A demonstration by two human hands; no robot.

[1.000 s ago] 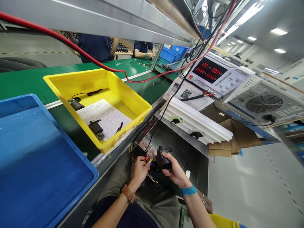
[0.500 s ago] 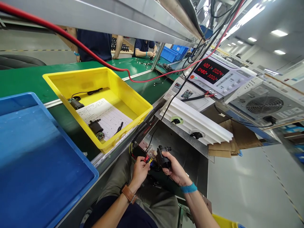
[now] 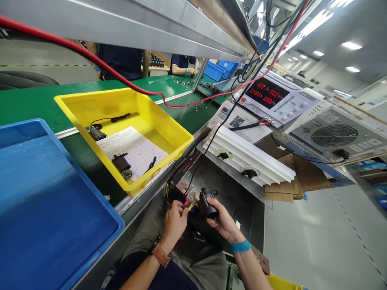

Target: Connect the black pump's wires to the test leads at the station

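Low in the middle of the view, my right hand (image 3: 223, 220) is wrapped around a small black pump-like part (image 3: 207, 202) with a nozzle pointing up. Just left of it, my left hand (image 3: 174, 222) pinches the red and yellow wire connectors (image 3: 188, 204) that hang from cables under the bench edge. The connectors sit right beside the black part. A brown watch is on my left wrist and a blue band on my right.
A yellow tray (image 3: 169, 125) with a paper sheet and black parts sits on the green conveyor (image 3: 27, 102). A blue tray (image 3: 45, 209) is at left. A white foam block (image 3: 256, 159), a power supply (image 3: 272, 98) and a fan unit (image 3: 335, 133) stand at right. Other people work far back.
My hands and the black part have stayed almost in place; the left hand has shifted slightly toward the connectors. The view has moved a little.
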